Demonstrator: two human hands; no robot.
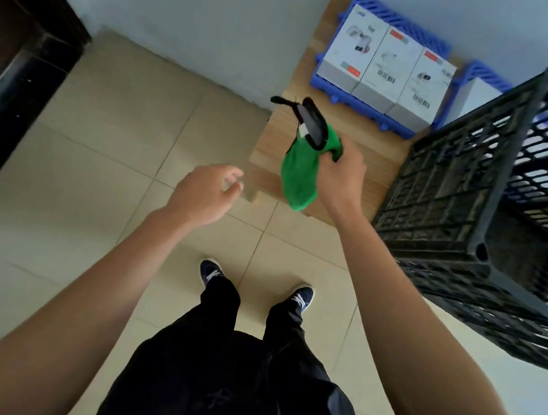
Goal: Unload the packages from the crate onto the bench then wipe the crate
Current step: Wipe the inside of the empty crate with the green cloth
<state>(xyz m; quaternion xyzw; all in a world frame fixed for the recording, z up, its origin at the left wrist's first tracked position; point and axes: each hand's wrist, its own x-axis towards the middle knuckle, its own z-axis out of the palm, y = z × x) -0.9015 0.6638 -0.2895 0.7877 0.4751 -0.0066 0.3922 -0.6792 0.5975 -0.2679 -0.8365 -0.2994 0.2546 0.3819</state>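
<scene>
With the right hand (343,178) gripping the green cloth (299,172) over the counter (274,138) and the left hand (205,195) open, I'd steady the black crate (493,206) at frame right, then wipe inside.

Green cloth (299,172) in right hand (342,177), seemingly.

Packages (384,71) on bench (312,136) against wall, crate (493,206) right of them, cloth (301,172) before them

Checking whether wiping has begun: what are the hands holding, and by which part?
The right hand grips the green cloth at its upper end, together with a black item. The left hand holds nothing.
</scene>
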